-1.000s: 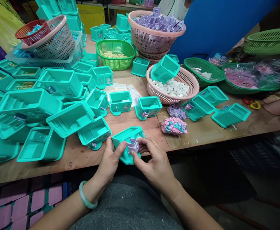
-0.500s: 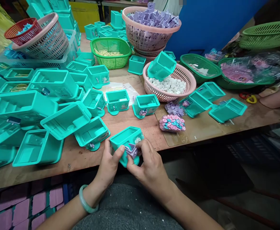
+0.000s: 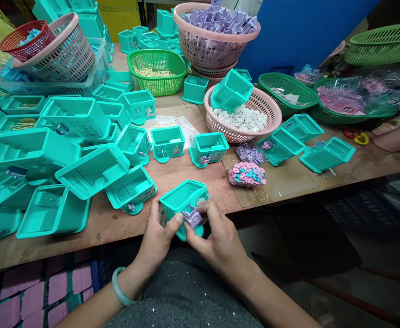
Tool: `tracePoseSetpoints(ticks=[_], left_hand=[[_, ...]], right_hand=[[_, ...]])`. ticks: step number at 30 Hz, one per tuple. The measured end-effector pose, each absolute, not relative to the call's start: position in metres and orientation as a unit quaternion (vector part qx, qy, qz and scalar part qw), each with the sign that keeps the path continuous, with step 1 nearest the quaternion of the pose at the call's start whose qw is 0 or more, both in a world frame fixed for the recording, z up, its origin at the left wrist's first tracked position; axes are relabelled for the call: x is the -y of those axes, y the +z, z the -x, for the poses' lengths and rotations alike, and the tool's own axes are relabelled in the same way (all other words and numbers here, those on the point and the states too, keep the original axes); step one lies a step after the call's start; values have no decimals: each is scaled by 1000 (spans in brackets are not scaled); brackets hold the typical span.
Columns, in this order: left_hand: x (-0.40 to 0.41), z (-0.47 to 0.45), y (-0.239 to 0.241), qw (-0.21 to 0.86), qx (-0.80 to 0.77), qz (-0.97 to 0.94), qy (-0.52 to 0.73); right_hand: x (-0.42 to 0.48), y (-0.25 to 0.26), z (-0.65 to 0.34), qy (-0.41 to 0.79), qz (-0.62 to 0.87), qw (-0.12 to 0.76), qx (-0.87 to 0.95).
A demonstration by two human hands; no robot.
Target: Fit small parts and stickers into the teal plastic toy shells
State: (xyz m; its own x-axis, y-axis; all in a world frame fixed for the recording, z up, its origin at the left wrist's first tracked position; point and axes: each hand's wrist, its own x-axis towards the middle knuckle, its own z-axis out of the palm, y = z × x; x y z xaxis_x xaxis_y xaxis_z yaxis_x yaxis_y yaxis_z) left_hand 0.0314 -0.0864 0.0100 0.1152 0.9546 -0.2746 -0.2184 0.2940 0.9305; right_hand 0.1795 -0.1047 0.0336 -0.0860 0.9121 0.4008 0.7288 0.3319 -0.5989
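At the table's front edge my left hand (image 3: pixel 159 234) is closed around the left side of a teal plastic box (image 3: pixel 181 199), its thumb on the front wall. The box is tilted, its open top facing up, with a rounded tab at its lower end. My right hand (image 3: pixel 217 232) pinches a small purple plastic piece (image 3: pixel 192 216) with upright prongs against the front of the box. A round white figure (image 3: pixel 202 199) shows on the box beside my right fingers. Whether the purple piece is fixed to the box, I cannot tell.
Similar teal boxes (image 3: pixel 92 171) crowd the table's left side. A pink basket (image 3: pixel 243 132) holds white pieces with a teal box on top. Bags of pink and blue rosettes (image 3: pixel 247 174) and purple parts (image 3: pixel 249 152) lie right of centre. Another person's arm (image 3: pixel 396 136) rests at far right.
The held box has turned slightly and shifted a little to the right. The purple piece has tilted with it, and my right fingers still grip it.
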Motion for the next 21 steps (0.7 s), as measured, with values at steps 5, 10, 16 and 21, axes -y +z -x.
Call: tracePoseSetpoints(ticks=[5,10,16,21], left_hand=[[90,-30,10,648,-494,-379,439],[95,-24,-7,643,-479,-418,427],[98,-19,-21,613,-490,-463,411],[92,-19,-14,658,-457,-424,422]], right_hand=[[115,36,-190,161,543,394,724],[128,16,-192,142,521,447,713],[135,2,-188,171,547,461,678],[131,7,-181,161,549,465,675]])
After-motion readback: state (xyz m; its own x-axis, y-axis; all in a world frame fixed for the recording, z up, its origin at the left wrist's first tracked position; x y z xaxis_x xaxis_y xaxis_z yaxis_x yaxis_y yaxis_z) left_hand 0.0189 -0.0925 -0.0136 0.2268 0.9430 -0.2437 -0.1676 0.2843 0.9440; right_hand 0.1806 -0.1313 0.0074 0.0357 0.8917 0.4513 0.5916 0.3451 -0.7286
